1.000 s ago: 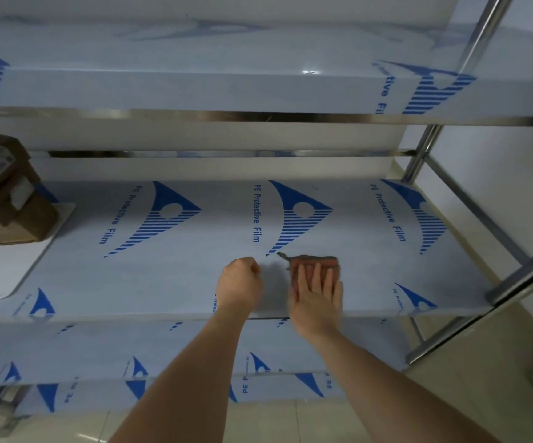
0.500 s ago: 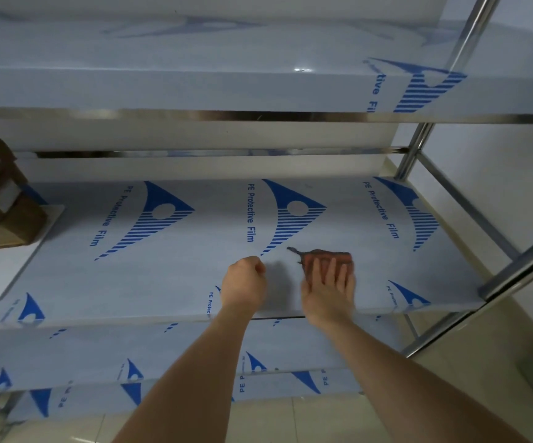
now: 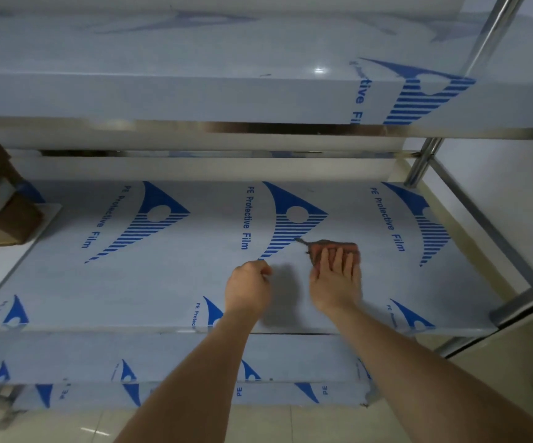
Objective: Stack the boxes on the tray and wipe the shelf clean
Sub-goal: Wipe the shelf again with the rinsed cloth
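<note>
Wiping step. Right hand (image 3: 335,276) flat, fingers straight, pressing cloth (image 3: 334,246) on shelf (image 3: 163,282); left hand (image 3: 247,290) fisted, empty. Boxes (image 3: 0,212) stacked on tray (image 3: 0,266) (far left). Next: sweep the unwiped film.

The scene is seen from a single head-worn wide-angle view, directed forward and down onto the middle shelf (image 3: 169,282) from close range. Both forearms are seen reaching in from the bottom edge. The upper shelf (image 3: 195,97) is met near the top, and the floor (image 3: 290,423) is glimpsed below. No second view is given.
</note>
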